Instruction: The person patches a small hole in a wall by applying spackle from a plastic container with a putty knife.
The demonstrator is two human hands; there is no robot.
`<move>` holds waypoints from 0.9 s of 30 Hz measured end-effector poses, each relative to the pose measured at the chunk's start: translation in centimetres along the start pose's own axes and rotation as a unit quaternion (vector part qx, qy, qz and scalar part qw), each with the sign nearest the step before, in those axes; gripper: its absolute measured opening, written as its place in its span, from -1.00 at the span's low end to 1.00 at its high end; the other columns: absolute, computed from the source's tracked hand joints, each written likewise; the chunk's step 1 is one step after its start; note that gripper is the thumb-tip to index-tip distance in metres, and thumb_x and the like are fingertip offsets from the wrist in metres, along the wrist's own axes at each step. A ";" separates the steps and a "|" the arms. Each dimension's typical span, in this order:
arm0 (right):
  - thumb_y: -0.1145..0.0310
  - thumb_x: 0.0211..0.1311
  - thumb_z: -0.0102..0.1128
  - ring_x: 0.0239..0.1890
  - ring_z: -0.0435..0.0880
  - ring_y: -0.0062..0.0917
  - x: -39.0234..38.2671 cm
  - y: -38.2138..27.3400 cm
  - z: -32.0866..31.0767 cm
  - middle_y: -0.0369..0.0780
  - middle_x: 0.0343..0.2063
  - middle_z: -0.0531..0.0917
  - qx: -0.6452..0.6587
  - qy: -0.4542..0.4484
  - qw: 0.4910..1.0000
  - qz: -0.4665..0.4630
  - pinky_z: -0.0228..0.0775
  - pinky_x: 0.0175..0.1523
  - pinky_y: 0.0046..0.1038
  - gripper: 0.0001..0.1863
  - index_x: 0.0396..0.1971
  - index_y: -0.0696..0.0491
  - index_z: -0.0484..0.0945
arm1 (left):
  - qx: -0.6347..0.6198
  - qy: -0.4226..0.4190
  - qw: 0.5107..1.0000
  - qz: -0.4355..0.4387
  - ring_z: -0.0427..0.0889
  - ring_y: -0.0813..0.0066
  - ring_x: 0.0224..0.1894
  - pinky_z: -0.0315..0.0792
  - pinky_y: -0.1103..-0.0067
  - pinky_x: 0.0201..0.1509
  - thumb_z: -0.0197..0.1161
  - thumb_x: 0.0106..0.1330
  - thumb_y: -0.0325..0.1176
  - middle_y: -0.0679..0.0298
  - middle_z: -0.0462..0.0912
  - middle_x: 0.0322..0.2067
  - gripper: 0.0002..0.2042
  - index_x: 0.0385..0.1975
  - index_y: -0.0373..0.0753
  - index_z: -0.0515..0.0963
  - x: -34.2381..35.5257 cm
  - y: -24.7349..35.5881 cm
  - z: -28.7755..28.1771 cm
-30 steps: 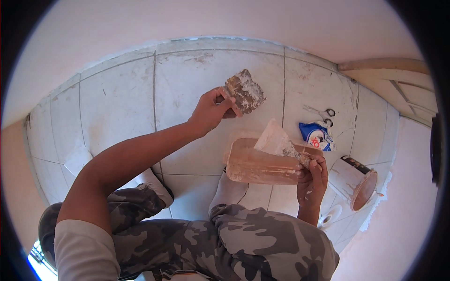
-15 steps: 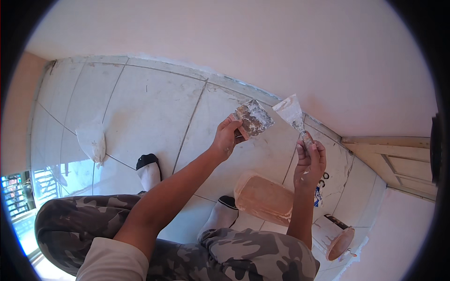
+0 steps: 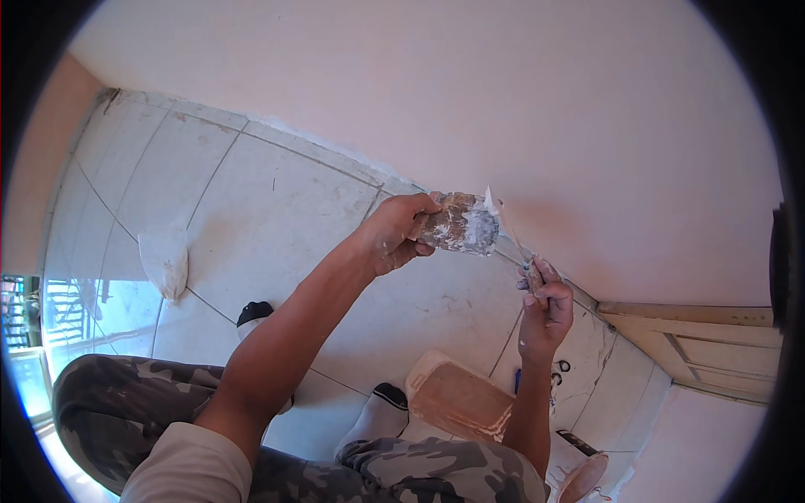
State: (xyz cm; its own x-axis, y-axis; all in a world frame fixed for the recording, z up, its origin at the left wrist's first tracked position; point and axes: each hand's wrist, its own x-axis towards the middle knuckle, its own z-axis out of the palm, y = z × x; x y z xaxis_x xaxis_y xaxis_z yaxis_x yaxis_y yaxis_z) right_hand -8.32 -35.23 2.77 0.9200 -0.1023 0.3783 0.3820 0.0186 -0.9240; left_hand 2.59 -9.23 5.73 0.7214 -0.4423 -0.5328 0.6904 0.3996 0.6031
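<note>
My left hand (image 3: 394, 235) is closed round a flat square board (image 3: 457, 222), crusted brown and grey with white paste on it, held in front of the pale pink wall (image 3: 587, 142). My right hand (image 3: 545, 310), lower and to the right, grips the handle of a putty knife (image 3: 513, 228). The knife's blade is nearly edge-on at the board's top right edge, with white paste at its tip; whether they touch is hard to tell.
On the tiled floor (image 3: 226, 210) are a plastic tub (image 3: 444, 390) with pinkish residue, a white bag (image 3: 165, 260) at the left, and black-ringed scissors (image 3: 563, 366) and a bucket (image 3: 583, 478) at the right. A panelled wooden door (image 3: 696, 339) stands right; a bright window (image 3: 25, 335) shows left.
The view has swung toward the wall. The board has been turned flatter to the view, and the knife's blade has turned edge-on and moved in to the board's right edge.
</note>
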 end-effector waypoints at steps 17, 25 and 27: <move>0.82 0.20 0.06 0.08 0.64 -0.20 -3.5 -2.0 -3.8 0.00 0.04 0.65 -0.374 -0.086 0.923 -0.018 0.59 0.05 -0.34 -0.65 -0.11 0.13 0.61 | 0.000 -0.005 1.000 0.016 0.68 0.55 -0.25 0.59 0.52 -0.13 -0.01 0.46 -0.34 0.23 0.66 -0.16 -0.72 -0.01 -0.39 0.49 1.7 -2.4 -1.2; 0.52 0.47 -0.05 -0.26 0.70 -0.51 -6.7 -1.6 -1.7 -0.05 0.10 0.57 -0.146 0.181 0.949 0.214 0.60 -0.14 -0.55 -0.78 -0.04 0.26 0.53 | 0.034 0.114 0.990 0.074 0.70 0.40 -0.26 0.60 0.45 -0.04 0.10 0.43 -0.36 0.15 0.67 -0.37 -0.86 -0.23 -0.30 0.48 3.1 -9.1 -5.0; 0.52 0.45 -0.01 -0.25 0.70 -0.50 -6.4 -1.8 -0.7 -0.04 0.11 0.57 -0.105 0.204 0.936 0.267 0.61 -0.13 -0.54 -0.78 -0.04 0.28 0.52 | 0.016 0.142 0.986 0.084 0.69 0.36 -0.27 0.59 0.42 -0.01 0.14 0.42 -0.36 0.17 0.66 -0.39 -0.87 -0.23 -0.29 0.48 3.2 -10.3 -5.2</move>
State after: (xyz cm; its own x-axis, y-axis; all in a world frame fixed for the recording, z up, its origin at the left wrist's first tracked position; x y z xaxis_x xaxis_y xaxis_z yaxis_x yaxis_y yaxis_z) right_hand -14.94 -35.28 2.01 0.8486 -0.5063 -0.1535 -0.1879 -0.0172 -0.9820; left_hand -1.91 -10.58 -5.28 0.8149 -0.1280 -0.5653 0.5606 0.4214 0.7128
